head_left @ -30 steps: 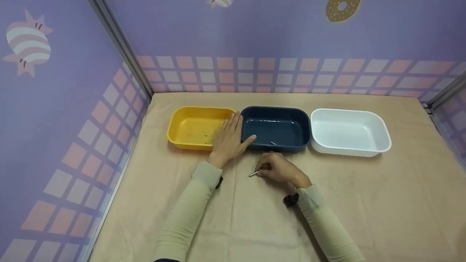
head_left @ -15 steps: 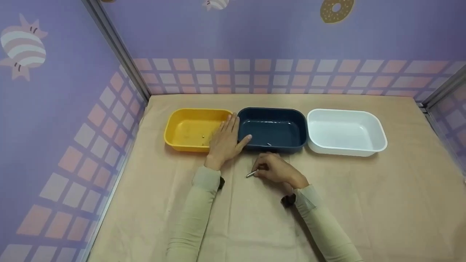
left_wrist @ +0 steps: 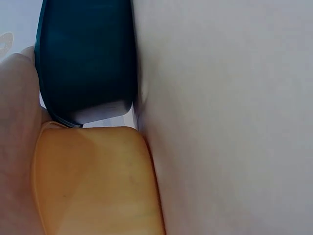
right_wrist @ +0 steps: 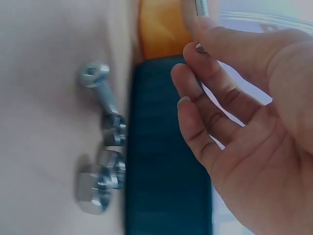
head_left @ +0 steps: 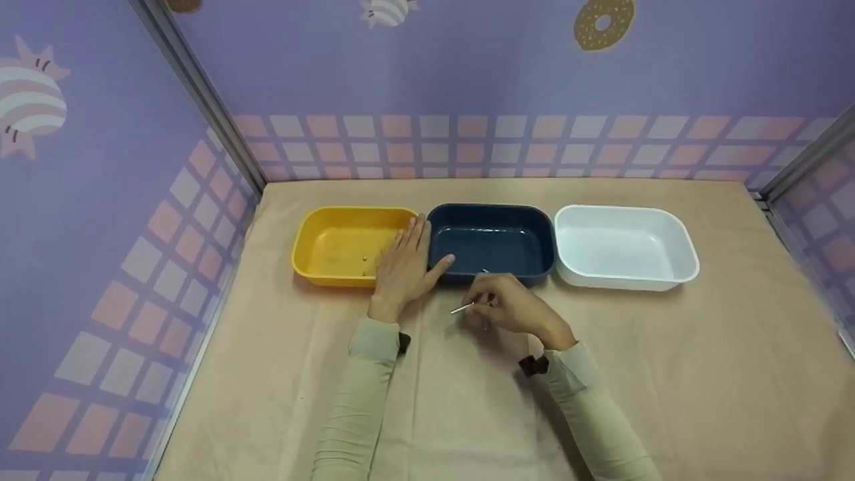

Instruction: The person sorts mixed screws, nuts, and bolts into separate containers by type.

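I have the right hand (head_left: 514, 306) pinching a threaded metal rod (head_left: 461, 308) between thumb and forefinger, on the blue tray's (head_left: 491, 247) side facing the table's (head_left: 721, 374) near edge. Below it, a loose bolt (right_wrist: 94, 76) and metal nuts (right_wrist: 91, 191) lie on the table. My left hand (head_left: 404, 267) rests, fingers straight, thumb spread, across the yellow tray's (head_left: 327, 247) and blue tray's rims. A white tray (head_left: 624, 250) stands toward the far right corner.

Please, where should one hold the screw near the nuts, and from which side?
Probably best to pinch the screw by its head, from the side away from the dark tray. In the right wrist view, the head is wider than the shank and free, while the shank points toward the nearest nut.
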Motion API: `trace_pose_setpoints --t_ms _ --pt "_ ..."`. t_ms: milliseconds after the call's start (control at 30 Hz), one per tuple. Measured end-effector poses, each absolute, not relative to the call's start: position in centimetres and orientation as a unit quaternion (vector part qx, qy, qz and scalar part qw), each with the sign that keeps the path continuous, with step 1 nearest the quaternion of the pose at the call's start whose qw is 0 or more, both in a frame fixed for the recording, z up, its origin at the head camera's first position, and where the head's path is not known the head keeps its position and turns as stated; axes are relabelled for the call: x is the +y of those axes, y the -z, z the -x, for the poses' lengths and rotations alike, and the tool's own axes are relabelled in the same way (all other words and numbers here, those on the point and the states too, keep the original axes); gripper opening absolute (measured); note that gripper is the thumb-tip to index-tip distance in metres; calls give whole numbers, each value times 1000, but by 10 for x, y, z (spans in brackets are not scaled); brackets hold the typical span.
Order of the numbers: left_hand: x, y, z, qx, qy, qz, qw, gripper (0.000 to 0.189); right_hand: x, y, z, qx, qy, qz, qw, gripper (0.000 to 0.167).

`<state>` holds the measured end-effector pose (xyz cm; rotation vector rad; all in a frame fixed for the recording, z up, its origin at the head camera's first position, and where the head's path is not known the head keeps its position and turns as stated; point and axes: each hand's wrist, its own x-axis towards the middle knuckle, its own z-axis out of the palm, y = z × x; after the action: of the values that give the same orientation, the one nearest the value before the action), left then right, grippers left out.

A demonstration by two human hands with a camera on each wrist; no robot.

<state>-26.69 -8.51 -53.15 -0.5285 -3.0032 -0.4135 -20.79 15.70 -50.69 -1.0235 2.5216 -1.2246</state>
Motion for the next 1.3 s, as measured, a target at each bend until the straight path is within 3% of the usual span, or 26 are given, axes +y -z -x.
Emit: trace_pose_setpoints --t_ms 600,1300 --pt "-84 532 263 -977 134 166 5 94 159 481 233 852 423 306 -36 7" --pt "-85 530 269 -977 136 163 0 95 158 489 293 895 386 211 -66 13"
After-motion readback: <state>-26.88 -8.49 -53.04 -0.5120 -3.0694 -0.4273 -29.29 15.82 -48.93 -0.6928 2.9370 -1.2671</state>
